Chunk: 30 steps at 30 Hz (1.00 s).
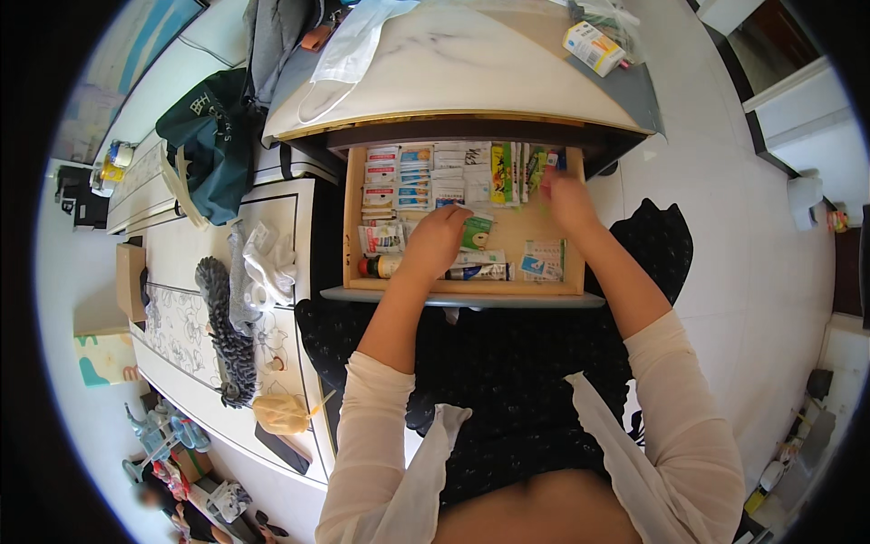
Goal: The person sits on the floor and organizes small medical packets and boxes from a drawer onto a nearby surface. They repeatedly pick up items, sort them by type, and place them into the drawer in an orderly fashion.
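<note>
An open wooden drawer [574,254] holds rows of small medicine packets and sachets. My left hand [435,243] is over its middle, fingers curled at the edge of a green packet [477,232]. My right hand [569,207] reaches to the far right corner, its fingers closed by some green packets [537,161]; what they pinch is blurred. Between the hands, a yellow-and-green packet [501,172] stands in the back row. White and blue sachets [414,177] fill the left side. Along the front lie a dark bottle [388,266], a tube [480,272] and a pale flat packet [542,260].
Above the drawer is a marble-look top [462,82] with a face mask [362,45] and a white-and-yellow box [594,48]. At left, a cabinet carries a dark green bag [213,150], a grey fluffy duster [227,317] and a yellow pouch [281,413]. Another person [181,517] is at lower left.
</note>
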Available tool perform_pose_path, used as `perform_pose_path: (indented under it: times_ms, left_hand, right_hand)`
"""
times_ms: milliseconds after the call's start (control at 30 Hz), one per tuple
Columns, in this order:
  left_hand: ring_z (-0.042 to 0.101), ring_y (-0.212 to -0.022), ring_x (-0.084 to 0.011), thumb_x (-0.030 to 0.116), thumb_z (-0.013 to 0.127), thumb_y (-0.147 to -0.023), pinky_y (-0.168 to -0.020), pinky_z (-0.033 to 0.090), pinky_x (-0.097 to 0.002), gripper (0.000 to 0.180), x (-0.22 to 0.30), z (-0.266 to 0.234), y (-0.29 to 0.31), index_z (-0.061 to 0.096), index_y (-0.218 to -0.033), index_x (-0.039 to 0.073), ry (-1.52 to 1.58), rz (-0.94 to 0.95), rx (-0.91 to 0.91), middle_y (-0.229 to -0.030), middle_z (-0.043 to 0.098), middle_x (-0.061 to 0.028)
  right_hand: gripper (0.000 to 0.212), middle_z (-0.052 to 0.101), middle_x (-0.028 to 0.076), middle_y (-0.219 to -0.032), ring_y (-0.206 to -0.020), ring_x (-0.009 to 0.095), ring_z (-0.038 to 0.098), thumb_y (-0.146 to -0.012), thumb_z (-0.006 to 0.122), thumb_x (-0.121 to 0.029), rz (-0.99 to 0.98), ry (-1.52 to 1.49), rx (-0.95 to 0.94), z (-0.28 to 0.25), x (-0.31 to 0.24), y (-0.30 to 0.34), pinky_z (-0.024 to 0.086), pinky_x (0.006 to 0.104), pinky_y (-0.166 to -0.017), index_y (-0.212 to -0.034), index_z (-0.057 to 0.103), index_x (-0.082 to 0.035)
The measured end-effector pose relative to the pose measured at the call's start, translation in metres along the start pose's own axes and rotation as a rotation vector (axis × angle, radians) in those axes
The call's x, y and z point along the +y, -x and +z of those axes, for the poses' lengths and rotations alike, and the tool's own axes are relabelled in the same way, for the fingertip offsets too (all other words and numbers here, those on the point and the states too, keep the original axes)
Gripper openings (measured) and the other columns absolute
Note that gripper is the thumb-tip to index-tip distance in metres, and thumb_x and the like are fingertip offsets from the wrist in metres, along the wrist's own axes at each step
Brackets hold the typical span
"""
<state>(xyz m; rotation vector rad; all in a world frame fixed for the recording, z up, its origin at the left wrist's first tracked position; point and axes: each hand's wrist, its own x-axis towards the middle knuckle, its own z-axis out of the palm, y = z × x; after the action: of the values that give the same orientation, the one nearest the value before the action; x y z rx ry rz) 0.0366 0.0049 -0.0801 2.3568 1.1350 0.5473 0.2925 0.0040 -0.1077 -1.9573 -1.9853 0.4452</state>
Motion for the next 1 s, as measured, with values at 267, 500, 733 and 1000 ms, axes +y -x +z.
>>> perform_pose_path:
  times_ms: [267,500,733,1000]
  left_hand:
    - [0.057,-0.090,-0.0331,0.002,0.054,-0.081,-0.075,0.048,-0.0394,0.019,0.012,0.005,-0.010,0.060,-0.099,0.003,-0.002,0.043,-0.055,-0.099,0.059,-0.0131]
    - [0.058,-0.086,-0.0331,0.002,0.056,-0.080,-0.072,0.049,-0.0398,0.018,0.000,0.010,-0.003,0.060,-0.097,0.003,-0.070,0.089,-0.042,-0.093,0.061,-0.0130]
    - [0.059,-0.084,-0.0335,0.004,0.056,-0.080,-0.072,0.049,-0.0402,0.018,-0.003,0.009,0.002,0.061,-0.097,0.003,-0.078,0.073,-0.070,-0.093,0.062,-0.0136]
    - [0.059,-0.084,-0.0336,0.004,0.057,-0.079,-0.072,0.049,-0.0404,0.019,-0.005,0.007,0.004,0.061,-0.098,0.004,-0.095,0.060,-0.093,-0.092,0.062,-0.0134]
  right_hand:
    - [0.019,0.063,0.014,-0.086,-0.083,0.031,0.061,-0.079,0.054,-0.016,-0.275,0.220,-0.368,0.021,-0.022,0.018,0.050,0.0403,-0.070,-0.091,0.061,-0.003]
    - [0.025,0.063,0.013,-0.085,-0.081,0.029,0.062,-0.079,0.050,-0.008,-0.336,0.345,-0.328,0.013,-0.022,0.024,0.052,0.0380,-0.065,-0.101,0.060,-0.002]
    - [0.036,0.061,0.011,-0.092,-0.090,0.028,0.059,-0.075,0.055,-0.008,-0.400,0.486,-0.367,0.009,-0.005,0.016,0.052,0.0370,-0.067,-0.111,0.057,-0.004]
    - [0.029,0.060,0.007,-0.091,-0.090,0.023,0.055,-0.077,0.052,-0.012,-0.481,0.578,-0.206,0.021,0.012,0.022,0.045,0.0344,-0.075,-0.102,0.063,-0.003]
